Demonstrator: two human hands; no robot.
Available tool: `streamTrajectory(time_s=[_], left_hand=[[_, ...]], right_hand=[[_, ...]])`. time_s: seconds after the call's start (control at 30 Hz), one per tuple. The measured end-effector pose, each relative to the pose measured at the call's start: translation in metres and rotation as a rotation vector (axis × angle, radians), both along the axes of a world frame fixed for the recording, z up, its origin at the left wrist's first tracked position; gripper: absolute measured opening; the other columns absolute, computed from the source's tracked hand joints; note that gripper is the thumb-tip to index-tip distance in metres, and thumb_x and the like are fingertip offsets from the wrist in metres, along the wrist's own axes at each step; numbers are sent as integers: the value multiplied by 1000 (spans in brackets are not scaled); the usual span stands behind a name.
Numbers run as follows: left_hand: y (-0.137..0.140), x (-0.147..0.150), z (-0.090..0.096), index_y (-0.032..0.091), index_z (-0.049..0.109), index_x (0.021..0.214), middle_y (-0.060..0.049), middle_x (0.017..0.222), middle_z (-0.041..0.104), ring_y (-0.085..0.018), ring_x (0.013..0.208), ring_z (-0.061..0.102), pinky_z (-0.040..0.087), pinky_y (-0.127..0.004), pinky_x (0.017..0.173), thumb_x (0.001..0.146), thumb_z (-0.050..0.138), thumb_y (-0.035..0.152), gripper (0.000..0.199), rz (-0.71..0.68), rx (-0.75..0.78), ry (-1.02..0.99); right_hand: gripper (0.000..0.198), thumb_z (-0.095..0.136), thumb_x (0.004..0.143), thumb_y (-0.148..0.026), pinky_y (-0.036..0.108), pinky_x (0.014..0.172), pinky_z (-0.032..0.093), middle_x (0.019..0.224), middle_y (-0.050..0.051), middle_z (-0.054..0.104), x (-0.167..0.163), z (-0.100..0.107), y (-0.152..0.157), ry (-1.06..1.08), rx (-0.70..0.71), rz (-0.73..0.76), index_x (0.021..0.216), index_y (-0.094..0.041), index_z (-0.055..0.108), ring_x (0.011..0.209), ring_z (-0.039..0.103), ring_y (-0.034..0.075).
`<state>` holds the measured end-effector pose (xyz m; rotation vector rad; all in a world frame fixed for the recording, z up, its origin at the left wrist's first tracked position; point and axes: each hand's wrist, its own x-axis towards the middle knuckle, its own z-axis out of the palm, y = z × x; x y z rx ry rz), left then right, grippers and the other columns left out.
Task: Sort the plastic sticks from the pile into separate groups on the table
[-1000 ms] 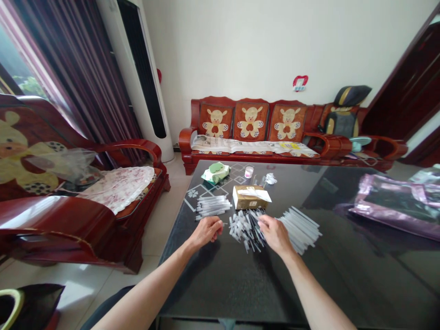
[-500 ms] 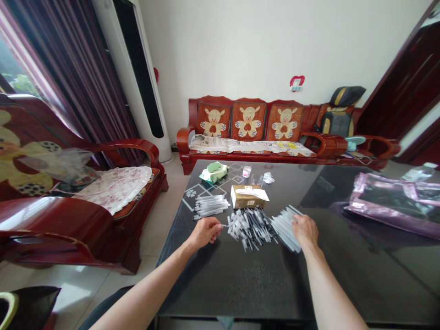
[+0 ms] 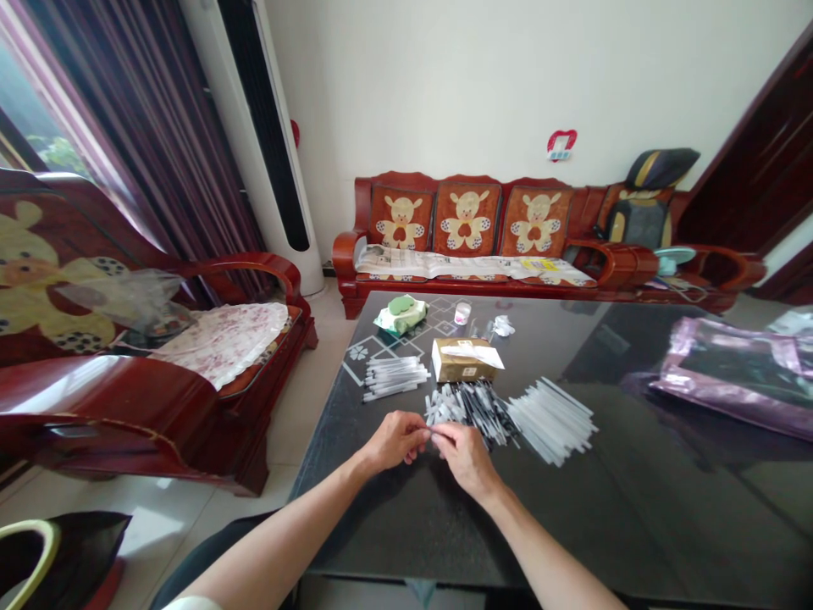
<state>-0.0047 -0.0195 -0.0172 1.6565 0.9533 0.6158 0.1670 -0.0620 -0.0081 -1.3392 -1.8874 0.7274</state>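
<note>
My left hand [image 3: 398, 439] and my right hand [image 3: 466, 456] meet fingertip to fingertip over the near part of the dark table. Both are closed in a pinch on a slim pen part, mostly hidden by the fingers. Just beyond them lies a heap of black-and-white pen pieces [image 3: 476, 408], thin and capped with pale ends. To its right is a fanned pile of translucent pen barrels [image 3: 551, 421], with no hand on it. A smaller stack of whitish pens [image 3: 395, 376] lies beyond my left hand.
A gold tissue box [image 3: 467, 362] stands behind the heap. Farther back are a green wipes pack [image 3: 402, 313], a small white cup [image 3: 462, 313] and a crumpled tissue [image 3: 504, 325]. A purple-edged clear bag [image 3: 730, 364] lies on the table [image 3: 406, 517] at right.
My right hand has left the barrel pile and moved left to meet my left hand. The left hand stays near the same spot, and the view has shifted slightly.
</note>
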Motion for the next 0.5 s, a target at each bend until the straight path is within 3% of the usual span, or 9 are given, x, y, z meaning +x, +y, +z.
streamTrajectory(time_s=[0.13, 0.23, 0.3, 0.4, 0.5], left_hand=[[8, -5, -1, 15, 64, 87, -3, 66, 63, -13, 52, 59, 46, -23, 49, 85, 52, 42, 29, 49, 75, 65], [22, -18, -1, 17, 66, 97, -6, 82, 68, -18, 72, 64, 51, -29, 69, 84, 55, 28, 21, 211, 353, 230], [33, -30, -2, 18, 64, 109, -9, 102, 67, -22, 95, 62, 47, -34, 88, 83, 54, 19, 28, 294, 557, 358], [43, -44, -7, 20, 58, 123, -9, 122, 60, -23, 116, 53, 37, -37, 102, 83, 50, 12, 41, 268, 683, 533], [46, -48, -9, 21, 57, 125, -9, 123, 59, -24, 116, 51, 36, -36, 102, 83, 48, 11, 44, 196, 667, 652]], right_hand=[[27, 48, 88, -30, 26, 58, 44, 63, 2, 68, 13, -5, 6, -83, -1, -63, 78, -21, 71, 59, 61, 17], [28, 48, 88, -34, 27, 63, 46, 74, 6, 73, 28, -10, 19, -152, 51, -225, 85, -21, 73, 68, 66, 20], [30, 48, 88, -36, 28, 68, 48, 87, 8, 75, 38, -14, 28, -215, 83, -352, 96, -21, 73, 78, 69, 22], [34, 46, 88, -35, 30, 70, 49, 92, 9, 75, 48, -16, 38, -324, 91, -459, 109, -21, 70, 82, 70, 23], [36, 45, 88, -34, 31, 71, 49, 94, 10, 75, 49, -14, 39, -350, 82, -438, 112, -20, 68, 84, 70, 24]])
